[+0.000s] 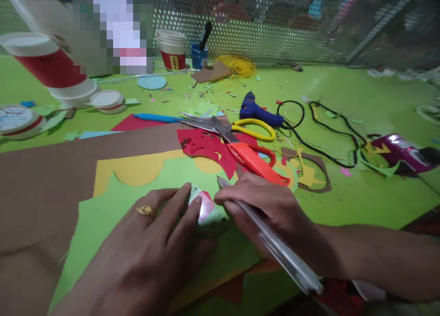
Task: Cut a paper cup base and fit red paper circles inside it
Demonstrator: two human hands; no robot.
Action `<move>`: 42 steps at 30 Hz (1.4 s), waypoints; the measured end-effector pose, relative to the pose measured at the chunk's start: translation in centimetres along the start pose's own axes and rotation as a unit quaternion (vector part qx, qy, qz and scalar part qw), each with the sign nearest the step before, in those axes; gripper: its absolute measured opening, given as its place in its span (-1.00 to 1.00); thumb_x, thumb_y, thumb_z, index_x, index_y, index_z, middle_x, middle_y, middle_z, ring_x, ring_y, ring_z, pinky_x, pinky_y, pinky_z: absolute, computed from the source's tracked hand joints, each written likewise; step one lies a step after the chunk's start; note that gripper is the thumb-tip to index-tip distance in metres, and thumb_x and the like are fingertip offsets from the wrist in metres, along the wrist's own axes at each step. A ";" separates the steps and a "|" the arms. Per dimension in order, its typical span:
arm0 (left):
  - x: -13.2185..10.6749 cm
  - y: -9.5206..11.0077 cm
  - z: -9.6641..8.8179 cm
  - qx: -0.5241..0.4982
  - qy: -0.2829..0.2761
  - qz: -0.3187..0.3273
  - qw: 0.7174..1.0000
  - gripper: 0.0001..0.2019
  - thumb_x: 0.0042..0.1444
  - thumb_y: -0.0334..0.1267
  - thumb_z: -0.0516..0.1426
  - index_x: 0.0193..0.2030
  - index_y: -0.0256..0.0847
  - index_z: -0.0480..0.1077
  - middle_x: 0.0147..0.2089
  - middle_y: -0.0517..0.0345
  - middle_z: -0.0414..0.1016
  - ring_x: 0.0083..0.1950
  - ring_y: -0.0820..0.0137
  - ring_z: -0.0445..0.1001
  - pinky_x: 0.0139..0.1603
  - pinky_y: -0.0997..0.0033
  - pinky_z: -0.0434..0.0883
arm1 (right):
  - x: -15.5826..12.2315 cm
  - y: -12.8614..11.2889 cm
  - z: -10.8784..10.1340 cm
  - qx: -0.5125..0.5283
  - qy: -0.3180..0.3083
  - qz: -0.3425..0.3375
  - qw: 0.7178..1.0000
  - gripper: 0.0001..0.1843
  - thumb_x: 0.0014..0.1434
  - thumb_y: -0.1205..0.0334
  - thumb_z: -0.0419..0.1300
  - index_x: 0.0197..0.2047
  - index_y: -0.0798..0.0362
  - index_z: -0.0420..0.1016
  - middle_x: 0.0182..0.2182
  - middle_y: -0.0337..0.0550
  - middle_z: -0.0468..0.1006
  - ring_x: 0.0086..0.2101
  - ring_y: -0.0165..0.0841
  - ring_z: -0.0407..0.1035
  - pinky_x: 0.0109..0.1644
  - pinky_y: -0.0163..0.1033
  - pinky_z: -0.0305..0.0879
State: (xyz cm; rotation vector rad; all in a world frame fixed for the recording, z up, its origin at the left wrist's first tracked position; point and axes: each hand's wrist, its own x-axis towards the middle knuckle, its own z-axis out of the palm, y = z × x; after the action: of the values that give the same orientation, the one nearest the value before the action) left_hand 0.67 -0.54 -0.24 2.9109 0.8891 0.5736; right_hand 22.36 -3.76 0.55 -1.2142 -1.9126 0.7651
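Note:
My left hand (pixel 151 238), with a gold ring on one finger, presses a small pale green patterned piece (pixel 206 209) with a pink shiny patch against light green paper (pixel 103 224). Its fingers curl over the piece's left side; the thumb is partly hidden. Closed around a clear-barrelled pen (pixel 278 249), my right hand (pixel 268 210) keeps the tip just beyond the piece's upper right edge, close to the paper. Yellow paper (pixel 105 174) with curved cuts lies under the green sheet. Just beyond my hands rest orange-handled scissors (pixel 257 162) and red paper scraps (pixel 206 146).
Yellow-handled scissors (pixel 254 129), a blue pen (pixel 154 117) and a blue glue gun (pixel 257 112) with a black cord lie farther back. Paper cups (pixel 172 50), a blue pot (pixel 199 57) and yellow string (pixel 239 65) stand before a perforated metal screen (pixel 275 36). Brown card (pixel 30 192) is left.

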 end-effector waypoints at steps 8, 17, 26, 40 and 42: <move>-0.1 -0.2 0.0 0.014 -0.008 0.003 1.000 -0.69 0.19 -0.19 0.10 0.03 -0.25 0.40 0.02 -0.05 0.52 -0.06 0.07 0.39 -0.12 0.08 0.39 | -0.2 0.4 0.3 -0.010 -0.012 -0.010 1.000 -0.69 0.29 0.42 0.11 0.06 0.02 0.46 -0.18 -0.13 0.55 -0.22 -0.32 0.35 -0.10 -0.21 0.27; 0.4 -0.2 -0.1 0.011 0.012 0.007 1.000 -0.71 0.18 -0.21 0.12 0.00 -0.27 0.39 0.00 -0.05 0.49 -0.03 0.12 0.38 -0.14 0.12 0.43 | 0.1 0.2 0.4 -0.020 -0.015 0.005 1.000 -0.73 0.32 0.35 0.08 0.03 -0.02 0.48 -0.34 -0.18 0.48 -0.30 -0.32 0.32 -0.21 -0.24 0.27; -0.1 -0.3 0.0 0.014 0.002 0.008 1.000 -0.68 0.17 -0.23 0.13 0.04 -0.29 0.37 0.01 -0.05 0.47 0.01 0.09 0.35 -0.09 0.07 0.44 | -0.1 0.3 0.5 -0.029 -0.023 -0.011 0.999 -0.72 0.33 0.37 0.06 0.05 0.01 0.47 -0.34 -0.17 0.49 -0.30 -0.33 0.32 -0.22 -0.24 0.28; 0.6 -0.4 0.0 0.031 0.000 0.030 0.999 -0.73 0.22 -0.19 0.04 -0.05 -0.28 0.43 -0.05 -0.10 0.55 -0.07 0.04 0.49 -0.14 -0.01 0.52 | 0.6 -0.6 -0.6 0.000 0.078 0.040 0.996 -0.74 0.30 0.40 0.10 0.03 0.13 0.48 -0.24 -0.22 0.63 -0.19 -0.47 0.49 -0.04 -0.43 0.36; 0.5 -0.4 0.1 0.046 0.006 0.031 0.998 -0.71 0.22 -0.20 0.03 -0.04 -0.32 0.42 -0.04 -0.14 0.55 -0.06 0.00 0.47 -0.16 -0.04 0.52 | 0.7 -0.8 -0.8 0.005 0.087 0.038 0.995 -0.77 0.28 0.41 0.13 -0.02 0.16 0.51 -0.25 -0.21 0.63 -0.24 -0.49 0.49 -0.08 -0.47 0.36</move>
State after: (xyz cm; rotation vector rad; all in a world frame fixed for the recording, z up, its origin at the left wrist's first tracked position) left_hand 0.89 0.11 -0.25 3.0303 0.8516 0.5707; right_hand 22.43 -3.30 1.79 -1.3111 -1.7274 0.6836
